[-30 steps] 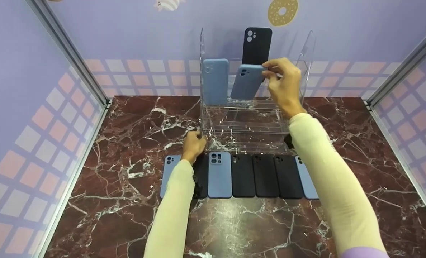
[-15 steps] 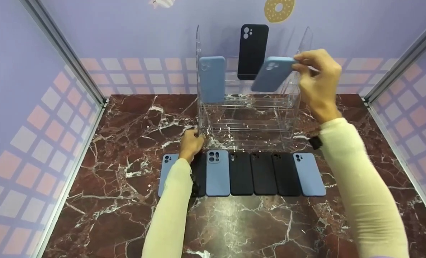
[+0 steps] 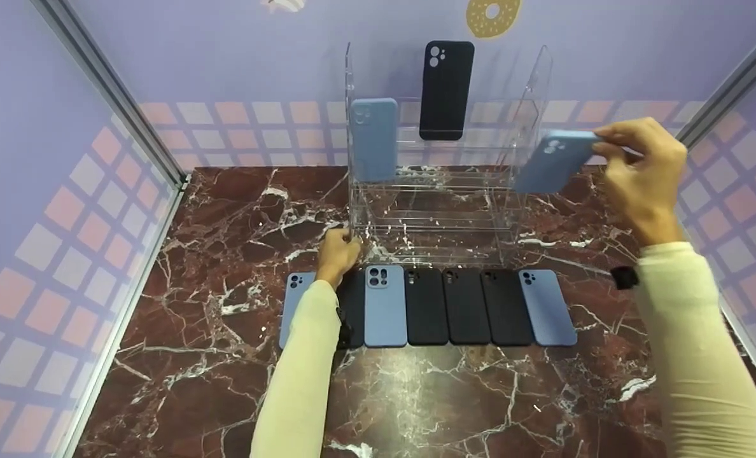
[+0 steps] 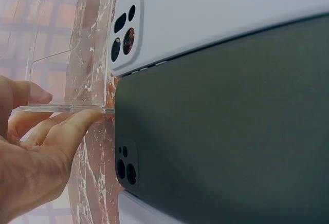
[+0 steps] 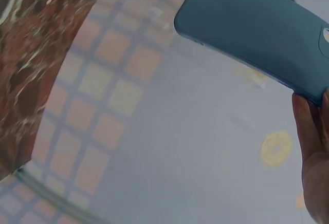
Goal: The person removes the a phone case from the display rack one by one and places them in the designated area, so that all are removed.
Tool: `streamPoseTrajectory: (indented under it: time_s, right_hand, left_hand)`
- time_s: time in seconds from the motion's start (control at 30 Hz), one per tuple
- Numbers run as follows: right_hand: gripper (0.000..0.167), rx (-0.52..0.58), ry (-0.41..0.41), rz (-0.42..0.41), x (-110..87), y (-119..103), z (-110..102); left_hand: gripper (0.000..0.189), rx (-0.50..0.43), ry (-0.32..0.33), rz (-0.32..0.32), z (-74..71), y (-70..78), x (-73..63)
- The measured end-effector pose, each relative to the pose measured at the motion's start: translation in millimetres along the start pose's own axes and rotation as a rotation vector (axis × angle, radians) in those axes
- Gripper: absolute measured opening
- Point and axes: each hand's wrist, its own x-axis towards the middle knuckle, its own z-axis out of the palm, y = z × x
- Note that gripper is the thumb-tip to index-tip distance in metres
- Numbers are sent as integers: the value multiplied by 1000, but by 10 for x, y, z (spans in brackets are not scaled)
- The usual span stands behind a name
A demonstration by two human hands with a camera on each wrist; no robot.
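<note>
My right hand (image 3: 648,175) pinches a blue phone case (image 3: 555,164) by its upper right corner, holding it in the air at the right of a clear stepped display stand (image 3: 432,222). In the right wrist view the thumb and fingers meet at the edge of that blue case (image 5: 252,34). My left hand (image 3: 338,254) grips the lower front of the stand's left side panel; the left wrist view has the thumb and fingers on either side of the clear edge (image 4: 77,106). On the stand, a blue case (image 3: 375,143) leans at the left and a black case (image 3: 447,92) stands higher up.
A row of blue and black cases lies before the stand, among them a blue one (image 3: 385,308) and a black one (image 3: 467,308); my left forearm partly covers the row's left end. Patterned walls (image 3: 244,51) enclose the marbled table (image 3: 454,407) at the back and sides.
My right hand has carried the blue case away from the stand's middle, to the right and lower. The black case behind it is now fully in view. My left hand keeps its grip.
</note>
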Motion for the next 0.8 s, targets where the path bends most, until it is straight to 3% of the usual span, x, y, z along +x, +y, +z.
streamPoseTrajectory:
  time_s: [0.1,0.27,0.57,0.8]
  right_hand:
    - [13,-54,-55,6,-29,197,-134]
    - [15,-168,-221,76,-97,487,-340]
    - [17,-221,-518,284,-303,906,-581]
    - [18,-261,-639,344,-438,1207,-691]
  left_hand:
    - [19,-14,-2,4,-6,-13,0]
    - [18,-15,5,4,-2,-22,2]
    - [18,1,2,-7,-4,-9,-6]
    - [18,2,15,16,6,5,5]
